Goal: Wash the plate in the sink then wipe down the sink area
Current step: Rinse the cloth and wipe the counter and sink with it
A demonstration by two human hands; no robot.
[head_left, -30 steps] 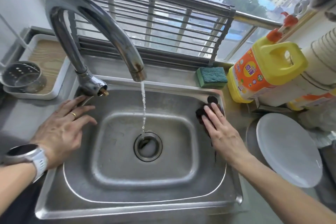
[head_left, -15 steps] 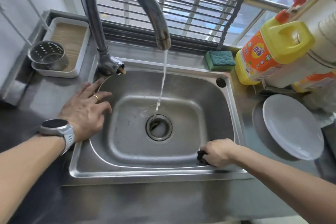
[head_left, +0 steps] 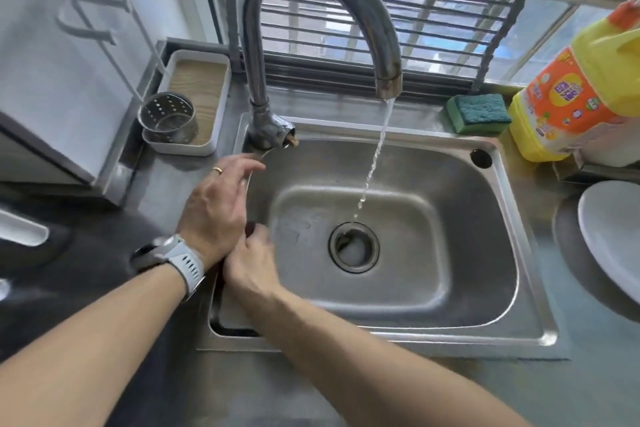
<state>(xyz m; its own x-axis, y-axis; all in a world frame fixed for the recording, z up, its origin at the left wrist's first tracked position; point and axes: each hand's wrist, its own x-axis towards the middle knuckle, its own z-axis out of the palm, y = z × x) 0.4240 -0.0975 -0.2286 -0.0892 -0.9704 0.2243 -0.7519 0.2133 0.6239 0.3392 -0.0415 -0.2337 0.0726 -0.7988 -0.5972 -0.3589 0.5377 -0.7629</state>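
Moved from the sink's (head_left: 519, 333) front-right corner, right hand (head_left: 251, 262) grips a dark cloth (head_left: 250, 228) under the relaxed, spread-fingered left hand (head_left: 216, 208)

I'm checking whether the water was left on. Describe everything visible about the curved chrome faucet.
The curved chrome faucet is a tall gooseneck of shiny, slightly dulled metal, rising from a bulbous base at the back left corner of the stainless steel sink. A short stub sticks out of the base to the right. The spout arches rightward and points down over the basin. It is running: a thin stream of water falls toward the round drain. Neither hand touches it.
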